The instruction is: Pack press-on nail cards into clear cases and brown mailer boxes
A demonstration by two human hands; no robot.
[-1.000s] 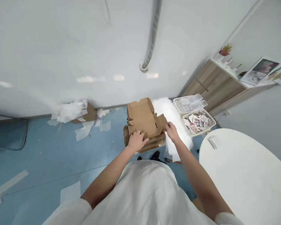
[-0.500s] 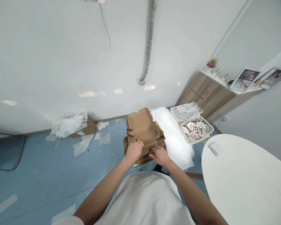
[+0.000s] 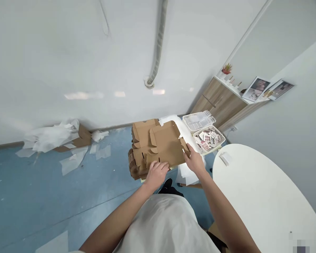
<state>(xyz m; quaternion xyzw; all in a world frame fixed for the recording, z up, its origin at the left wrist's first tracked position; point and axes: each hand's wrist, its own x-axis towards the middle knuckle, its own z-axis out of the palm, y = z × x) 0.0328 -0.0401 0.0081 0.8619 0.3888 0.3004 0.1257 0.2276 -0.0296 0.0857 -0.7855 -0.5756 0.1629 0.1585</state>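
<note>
A flat, unfolded cardboard box [image 3: 167, 140] with slots and side flaps lies tilted across a stack of similar flat boxes [image 3: 138, 158]. My left hand [image 3: 156, 174] is closed on its near edge, fingers on top and the thumb hidden. At the box's right side, my right hand [image 3: 194, 161] grips a flap between thumb and fingers. White sheet material [image 3: 171, 119] lies just beyond and to the right of the stack, partly covered by the held box.
On the right are a white basket of small printed packets [image 3: 209, 138], a basket with clear plastic pieces [image 3: 198, 121] and a round white table [image 3: 252, 189]. A wooden cabinet [image 3: 221, 100] stands behind. Crumpled white wrapping [image 3: 52, 135] lies by the wall on the left.
The top flat box has come away from the stack and shifted right, held in both hands. My right hand has moved right and my left hand grips the near edge. The view has turned slightly right.
</note>
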